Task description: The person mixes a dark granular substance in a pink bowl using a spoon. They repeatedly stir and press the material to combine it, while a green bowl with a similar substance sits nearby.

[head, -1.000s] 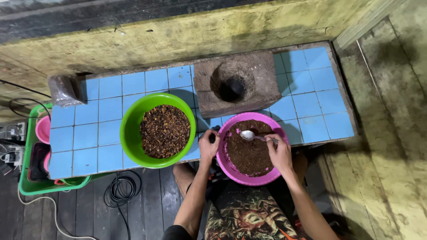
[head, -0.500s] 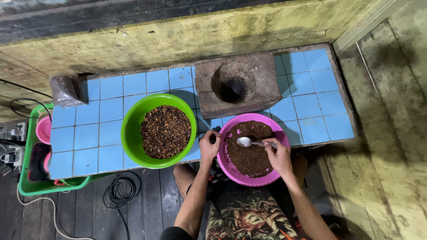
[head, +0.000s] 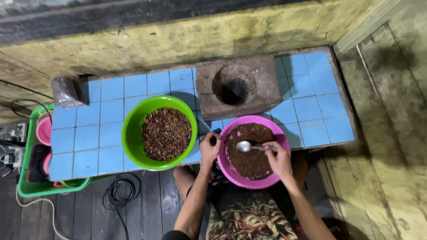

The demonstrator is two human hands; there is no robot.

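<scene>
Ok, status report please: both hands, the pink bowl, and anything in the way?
Left hand grips pink bowl rim. Right hand holds spoon over brown powder. Green bowl beside, nothing blocking.

A round pink plastic bowl sits at the surface edge, holding dark brown powder and a shiny metal spoon.

We see a blue-tiled surface. On it sit a green bowl of brown bits, a stone mortar behind, and a pink bowl overhanging the front edge. A wrapped bundle rests at the back left corner.
</scene>
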